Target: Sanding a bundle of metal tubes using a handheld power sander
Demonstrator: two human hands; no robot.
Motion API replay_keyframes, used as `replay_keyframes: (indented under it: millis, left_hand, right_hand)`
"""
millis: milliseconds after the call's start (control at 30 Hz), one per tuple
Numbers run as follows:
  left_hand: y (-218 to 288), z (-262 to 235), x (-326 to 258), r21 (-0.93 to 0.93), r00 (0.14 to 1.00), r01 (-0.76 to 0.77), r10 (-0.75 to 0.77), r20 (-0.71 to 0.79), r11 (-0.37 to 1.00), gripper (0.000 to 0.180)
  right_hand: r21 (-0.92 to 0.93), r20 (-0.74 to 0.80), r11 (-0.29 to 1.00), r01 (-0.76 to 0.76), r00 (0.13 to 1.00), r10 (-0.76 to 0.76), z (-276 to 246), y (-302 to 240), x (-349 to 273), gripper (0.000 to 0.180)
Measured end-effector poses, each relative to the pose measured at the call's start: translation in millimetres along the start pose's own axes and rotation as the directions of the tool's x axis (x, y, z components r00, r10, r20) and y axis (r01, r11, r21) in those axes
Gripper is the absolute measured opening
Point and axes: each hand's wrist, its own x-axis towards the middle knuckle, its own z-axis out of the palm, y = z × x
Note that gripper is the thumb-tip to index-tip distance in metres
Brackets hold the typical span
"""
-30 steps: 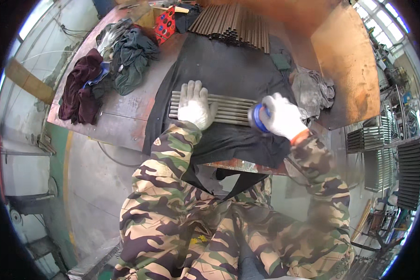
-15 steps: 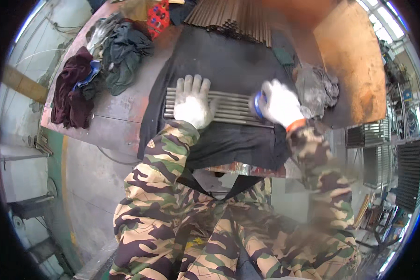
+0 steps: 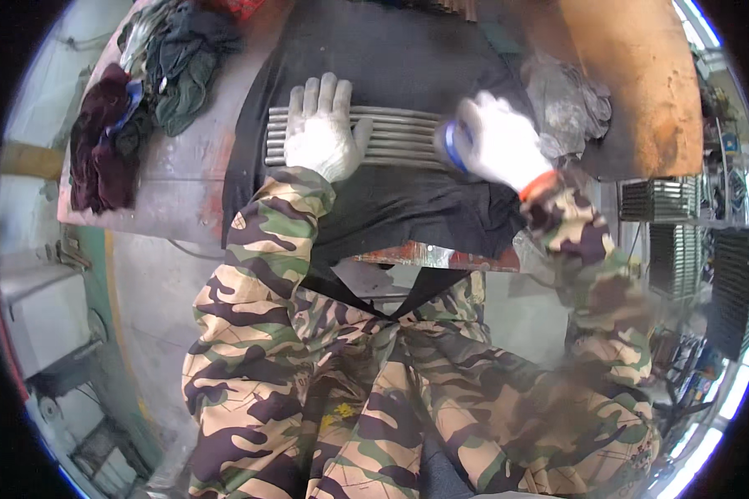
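A row of several grey metal rods (image 3: 399, 135) lies side by side, left to right, on a black cloth (image 3: 374, 62). Flat across their left part rests my left hand (image 3: 322, 133), in a white glove, with its fingers stretched out and thumb apart. My right hand (image 3: 503, 137), also gloved in white, is closed around a round, blue-rimmed thing (image 3: 452, 147) at the right part of the rods. Blur and the hand hide what kind of thing it is. The rods' right ends are hidden there too.
Dark and maroon rags (image 3: 108, 150) are heaped on the table's left. A grey crumpled cloth (image 3: 562, 104) lies beyond my right hand, near an orange-brown board (image 3: 641, 75). More rods (image 3: 453, 7) show at the far edge. Metal racks (image 3: 674, 249) stand at right.
The whole view has shifted, so the table appears higher. My right hand sits slightly farther from my left. The nearest rod's right end, visible before, is now hidden.
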Motion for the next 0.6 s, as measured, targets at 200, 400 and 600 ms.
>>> replay_keyframes:
  millis: [200,400,600]
  left_hand:
    - [-0.8,-13.3,-3.6,0.071,0.989,0.042,-0.051,0.14,0.997,0.057]
    - [14.0,-13.2,3.9,0.029,0.981,0.058,-0.063,0.184,0.998,0.059]
    - [7.7,-9.0,-6.2,0.045,0.986,0.059,-0.066,0.156,0.997,0.058]
  right_hand:
    - [-0.042,-0.089,0.999,-0.01,0.996,0.006,15.3,4.7,38.6,0.025]
    - [0.05,-0.001,0.997,0.058,0.998,-0.058,-5.2,-3.1,-1.0,0.025]
    - [-0.008,-0.009,1.0,-0.022,1.0,0.022,1.6,8.2,35.9,0.029]
